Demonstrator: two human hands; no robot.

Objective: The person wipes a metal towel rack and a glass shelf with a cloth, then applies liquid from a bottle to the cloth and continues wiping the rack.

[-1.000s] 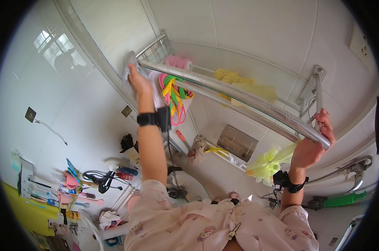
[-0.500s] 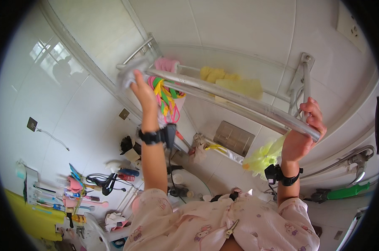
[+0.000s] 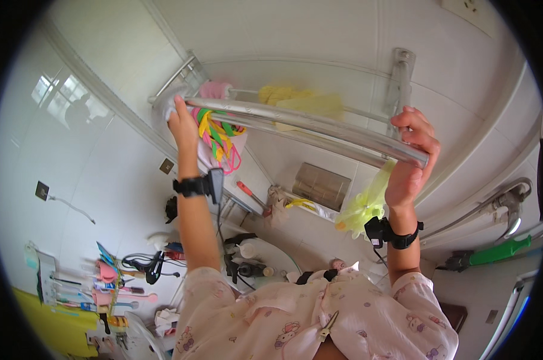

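A metal towel rack (image 3: pixel 295 120) with several bars spans the corner in front of me. My left hand (image 3: pixel 183 125) is at the rack's far left end, its fingers closed on a pale grey-white cloth (image 3: pixel 169 109) that is mostly hidden and slightly blurred. My right hand (image 3: pixel 411 153) wraps round the right end of the front bar. From the rack, close to my left hand, hang pink, green and yellow straps (image 3: pixel 216 135). A pink cloth (image 3: pixel 214 90) and a yellow cloth (image 3: pixel 289 96) lie behind the front bar.
A yellow-green mesh bath puff (image 3: pixel 364 207) hangs below my right hand. To the right are a shower tap (image 3: pixel 510 207) and a green-handled brush (image 3: pixel 499 252). On the left wall hang a black hair dryer (image 3: pixel 154 267) and several toothbrushes. A metal box (image 3: pixel 321 185) sits below the rack.
The view has shifted, so the rack sits farther left and higher. The cloth in my left hand is less spread and less blurred. My right hand stays on the bar's end.
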